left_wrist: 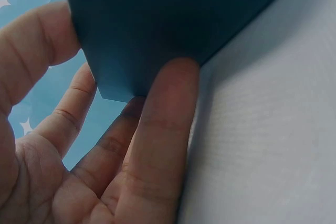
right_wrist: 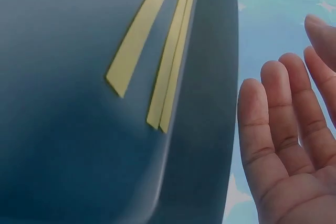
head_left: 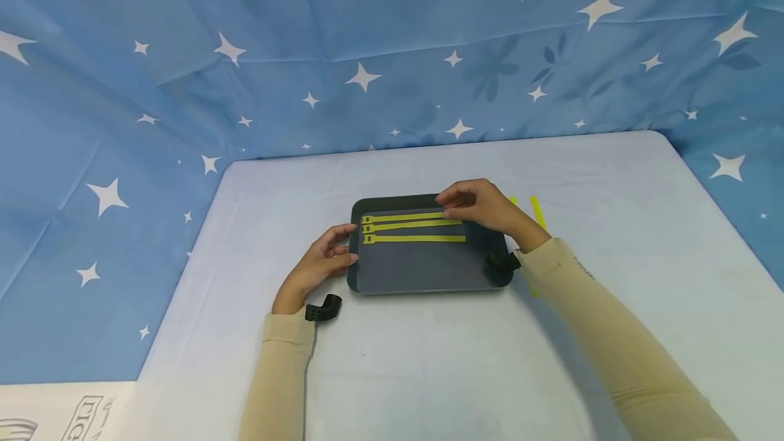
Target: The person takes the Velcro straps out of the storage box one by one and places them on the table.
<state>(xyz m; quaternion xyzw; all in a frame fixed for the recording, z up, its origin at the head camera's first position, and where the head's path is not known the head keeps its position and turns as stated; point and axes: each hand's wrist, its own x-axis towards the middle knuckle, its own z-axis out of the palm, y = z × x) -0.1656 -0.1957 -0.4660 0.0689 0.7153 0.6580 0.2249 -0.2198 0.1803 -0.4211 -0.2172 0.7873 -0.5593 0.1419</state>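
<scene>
Three yellow cable ties with slotted heads lie side by side in a dark grey tray, heads toward its left end. At that left end is my left hand. Its thumb and fingertips rest against the tray's outer wall in the left wrist view. My right hand reaches over the tray's far right part, close by the tail ends of the ties. The right wrist view shows its fingers extended beside the tray's far rim, holding nothing, with the tie tails apart from them.
More yellow strips lie on the white tabletop to the right of the tray, partly hidden by the right arm. A blue star-patterned cloth hangs behind the table. Black wrist cameras sit on both wrists.
</scene>
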